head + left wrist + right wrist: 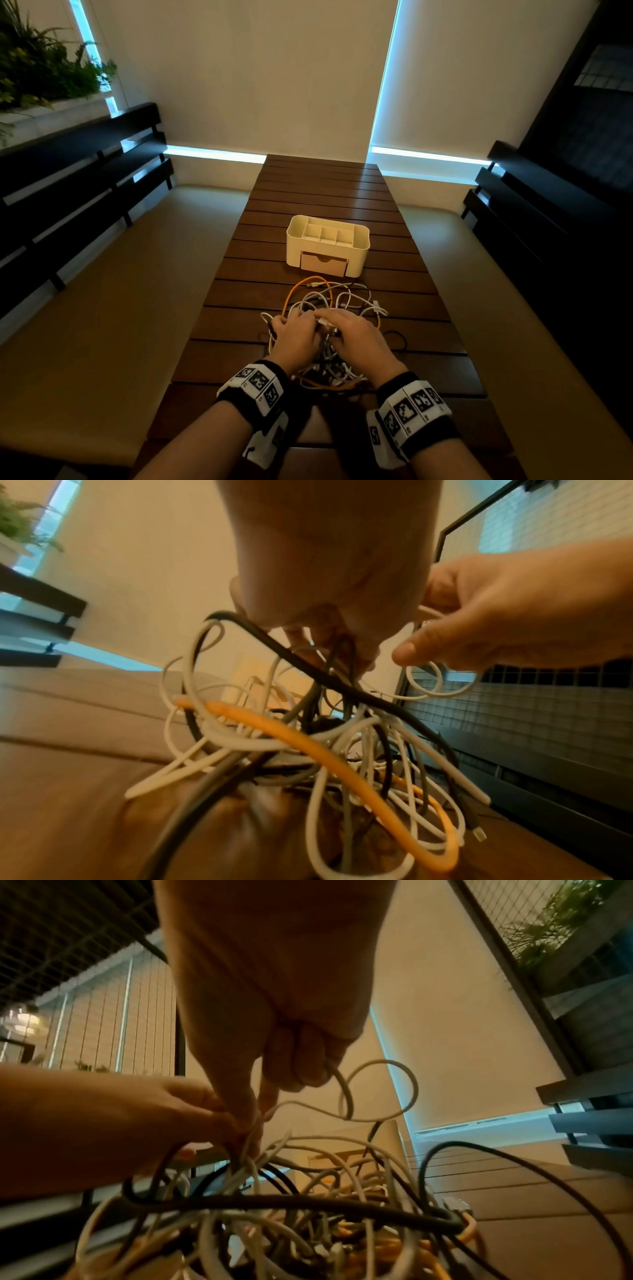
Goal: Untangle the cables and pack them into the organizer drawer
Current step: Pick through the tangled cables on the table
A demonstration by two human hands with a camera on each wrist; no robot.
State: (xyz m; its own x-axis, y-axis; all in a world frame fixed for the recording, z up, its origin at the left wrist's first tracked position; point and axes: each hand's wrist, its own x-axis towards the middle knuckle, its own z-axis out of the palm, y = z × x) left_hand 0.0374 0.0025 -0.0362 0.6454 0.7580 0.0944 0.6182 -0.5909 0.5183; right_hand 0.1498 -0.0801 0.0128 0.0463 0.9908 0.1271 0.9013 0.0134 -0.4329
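Note:
A tangle of white, black and orange cables (329, 308) lies on the slatted wooden table (322, 192), just in front of me. Both hands are lifted into the top of it. My left hand (294, 330) pinches a bunch of strands (329, 653) with curled fingers. My right hand (346, 329) pinches a white cable (346, 1093) that loops out from its curled fingers; thumb and forefinger meet the left hand's fingertips (236, 1123). The orange cable (308, 745) arcs through the pile. The white organizer (327, 245) stands behind the tangle, its tan drawer (323, 263) closed and facing me.
Cushioned benches (102, 281) with dark slatted backs run along both sides of the table. A planter with green plants (37, 68) sits at the far left. A dark wire-mesh panel (514, 710) stands on the right side. Bare tabletop stretches beyond the organizer.

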